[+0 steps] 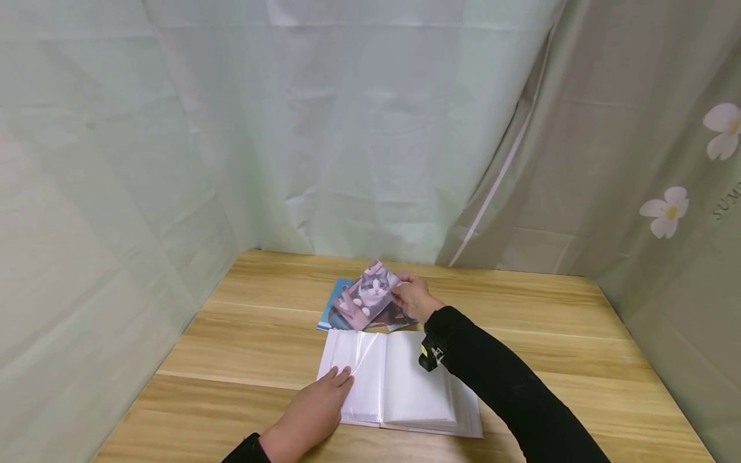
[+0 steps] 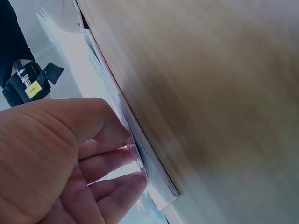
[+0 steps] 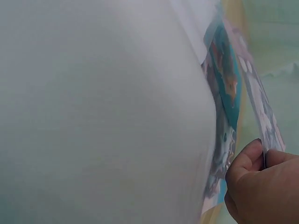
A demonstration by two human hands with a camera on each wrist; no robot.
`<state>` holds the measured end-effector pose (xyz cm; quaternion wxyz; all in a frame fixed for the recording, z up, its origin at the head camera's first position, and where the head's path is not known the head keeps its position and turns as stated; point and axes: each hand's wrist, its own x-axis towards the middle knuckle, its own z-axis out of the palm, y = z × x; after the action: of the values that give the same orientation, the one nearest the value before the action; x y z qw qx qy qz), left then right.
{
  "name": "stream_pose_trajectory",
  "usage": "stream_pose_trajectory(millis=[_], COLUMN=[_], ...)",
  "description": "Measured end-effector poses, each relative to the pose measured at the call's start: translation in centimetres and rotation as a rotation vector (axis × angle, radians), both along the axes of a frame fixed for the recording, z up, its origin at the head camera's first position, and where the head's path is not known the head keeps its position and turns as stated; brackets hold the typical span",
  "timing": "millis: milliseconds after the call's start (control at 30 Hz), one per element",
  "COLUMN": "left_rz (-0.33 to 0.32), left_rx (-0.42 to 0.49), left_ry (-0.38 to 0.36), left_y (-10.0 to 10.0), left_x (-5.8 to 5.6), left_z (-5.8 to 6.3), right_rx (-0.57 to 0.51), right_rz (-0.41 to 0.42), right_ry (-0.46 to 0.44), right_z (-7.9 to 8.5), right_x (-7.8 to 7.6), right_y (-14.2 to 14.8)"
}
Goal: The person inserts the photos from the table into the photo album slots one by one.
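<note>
A photo album (image 1: 413, 382) lies spread on the wooden table, its clear pockets blank white. My left hand (image 1: 317, 406) rests on the left page with fingers extended; the left wrist view has its fingertips (image 2: 136, 179) right at the album's edge. Beyond the album, my right hand (image 1: 414, 297) pinches a pink picture card of a grey and white cat (image 1: 372, 290) by its right side. The card is tilted up over a small pile of other picture cards (image 1: 332, 307). In the right wrist view, thumb and finger grip the card (image 3: 261, 109) near its corner.
The wooden table (image 1: 243, 347) extends on both sides of the album. Pale curtains (image 1: 370, 128) hang behind and to the left, and a flowered curtain (image 1: 625, 141) hangs at the right. A black wrist camera (image 1: 429, 355) on the right wrist overlaps the album's right page.
</note>
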<state>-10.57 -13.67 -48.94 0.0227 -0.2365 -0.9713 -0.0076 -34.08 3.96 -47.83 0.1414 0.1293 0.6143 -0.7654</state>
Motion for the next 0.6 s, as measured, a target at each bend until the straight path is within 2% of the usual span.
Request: stream_pose_trajectory(millis=[333,600], left_rz=[0.004,0.005], left_rx=[0.009,0.021], left_ry=[0.007,-0.009], left_y=[-0.3,-0.3], left_x=[0.0,0.1], left_z=[-0.4,-0.2], right_rx=[0.122,0.182], right_rz=[0.092,0.187], right_ry=[-0.011,-0.014], right_z=[0.0,0.1], right_x=[0.2,0.3], right_y=[0.5,1.4])
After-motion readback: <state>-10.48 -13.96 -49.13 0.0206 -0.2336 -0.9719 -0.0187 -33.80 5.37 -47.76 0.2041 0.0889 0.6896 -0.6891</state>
